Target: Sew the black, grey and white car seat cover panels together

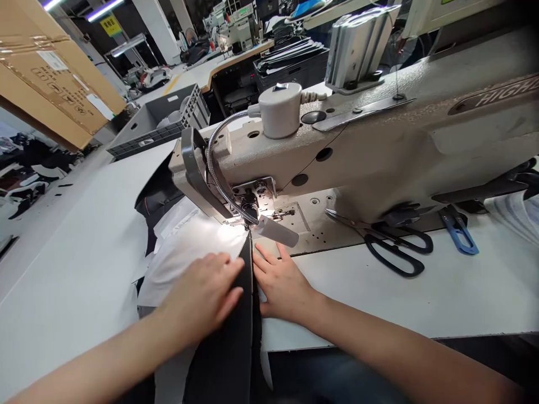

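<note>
A black fabric strip [229, 353] runs from the front edge of the table up under the needle area of a sewing machine [379, 129]. White fabric [185, 241] lies to its left, lit brightly by the machine's lamp [278, 231]. My left hand [202, 294] rests across the white and black fabric, thumb apart from the loosely bent fingers. On the strip's right edge, my right hand [282, 283] lies flat with its fingers spread, just below the lamp. The cloth under both palms is hidden.
Black-handled scissors [396, 241] lie at the machine's base, blades pointing left. Farther right is a blue thread snipper [458, 230]. A grey crate [155, 120] stands at the back left, near a large cardboard box [54, 73]. Other sewing machines [231, 28] stand behind.
</note>
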Tool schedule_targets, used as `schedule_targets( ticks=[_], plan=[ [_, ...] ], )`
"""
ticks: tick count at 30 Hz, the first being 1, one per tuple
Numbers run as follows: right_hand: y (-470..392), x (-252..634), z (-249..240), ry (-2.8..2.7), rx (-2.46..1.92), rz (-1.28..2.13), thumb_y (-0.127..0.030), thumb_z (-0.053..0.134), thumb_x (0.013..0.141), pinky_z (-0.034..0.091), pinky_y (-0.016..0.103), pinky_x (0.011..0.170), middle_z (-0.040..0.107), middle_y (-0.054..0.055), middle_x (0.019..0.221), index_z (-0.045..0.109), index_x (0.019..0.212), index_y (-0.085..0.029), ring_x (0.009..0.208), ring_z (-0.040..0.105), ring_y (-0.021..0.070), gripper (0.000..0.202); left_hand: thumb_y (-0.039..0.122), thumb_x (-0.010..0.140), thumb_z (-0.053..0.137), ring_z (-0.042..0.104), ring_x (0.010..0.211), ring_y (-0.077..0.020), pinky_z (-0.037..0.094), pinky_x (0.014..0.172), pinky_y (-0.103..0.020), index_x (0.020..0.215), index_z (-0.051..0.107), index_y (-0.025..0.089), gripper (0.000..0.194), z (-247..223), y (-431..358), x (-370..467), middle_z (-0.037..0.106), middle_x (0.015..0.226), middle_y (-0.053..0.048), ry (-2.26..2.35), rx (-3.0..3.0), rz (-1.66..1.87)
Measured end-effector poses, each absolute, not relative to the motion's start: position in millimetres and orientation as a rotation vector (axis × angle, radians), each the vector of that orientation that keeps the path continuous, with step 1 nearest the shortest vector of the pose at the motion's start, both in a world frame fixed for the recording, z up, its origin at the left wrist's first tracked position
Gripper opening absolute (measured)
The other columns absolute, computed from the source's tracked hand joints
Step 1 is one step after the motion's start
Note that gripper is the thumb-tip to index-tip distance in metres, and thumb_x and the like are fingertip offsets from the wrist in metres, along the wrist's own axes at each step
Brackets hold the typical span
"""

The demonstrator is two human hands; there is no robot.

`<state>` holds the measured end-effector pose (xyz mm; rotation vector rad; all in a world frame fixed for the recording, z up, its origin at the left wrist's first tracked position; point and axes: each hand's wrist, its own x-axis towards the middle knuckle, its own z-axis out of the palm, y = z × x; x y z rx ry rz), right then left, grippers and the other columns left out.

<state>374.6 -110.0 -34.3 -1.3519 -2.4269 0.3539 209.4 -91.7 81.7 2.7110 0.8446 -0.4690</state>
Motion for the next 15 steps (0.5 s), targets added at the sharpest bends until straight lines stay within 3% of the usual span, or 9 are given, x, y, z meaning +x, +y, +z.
schedule_targets(
  ticks=[3, 8, 11, 15],
  plan=[
    [-111, 372, -35, -2.401, -1.375, 0.357, -0.044, 0.069, 0.070, 0.025, 0.062, 0.105, 0.047, 0.021, 0.139, 0.049, 0.133, -0.009, 0.134, 0.032, 0.0388, 0.075, 0.033, 0.085, 0.052, 0.057, 0.091, -0.0303, 0.047, 0.074, -0.039, 0.126, 0.051, 0.012, 0.047, 73, -67, 215, 0.059, 0.105, -0.016, 1.410, 2.817, -0.747],
    [-108, 383, -39, -2.434, -1.292, 0.313, -0.055, 0.065, 0.072, 0.032, 0.055, 0.102, 0.046, 0.019, 0.140, 0.051, 0.131, -0.009, 0.136, 0.030, 0.0350, 0.076, 0.022, 0.078, 0.050, 0.064, 0.080, -0.0279, 0.050, 0.063, -0.034, 0.141, 0.035, 0.014, 0.066, 57, -51, 228, 0.061, 0.105, -0.015, 1.402, 2.720, -0.988],
    [-106, 388, -41, -2.439, -1.278, 0.316, -0.060, 0.066, 0.071, 0.037, 0.050, 0.098, 0.046, 0.017, 0.141, 0.050, 0.131, -0.010, 0.136, 0.031, 0.0336, 0.080, 0.019, 0.082, 0.042, 0.065, 0.078, -0.0279, 0.050, 0.062, -0.034, 0.145, 0.029, 0.014, 0.065, 50, -50, 230, 0.062, 0.100, -0.015, 1.418, 2.712, -0.945],
    [-104, 386, -42, -2.399, -1.268, 0.333, -0.054, 0.067, 0.070, 0.035, 0.050, 0.100, 0.051, 0.015, 0.136, 0.054, 0.126, -0.012, 0.135, 0.030, 0.0333, 0.072, 0.017, 0.085, 0.037, 0.066, 0.078, -0.0280, 0.050, 0.064, -0.035, 0.147, 0.026, 0.016, 0.063, 48, -46, 226, 0.065, 0.100, -0.015, 1.403, 2.677, -0.978]
  ],
)
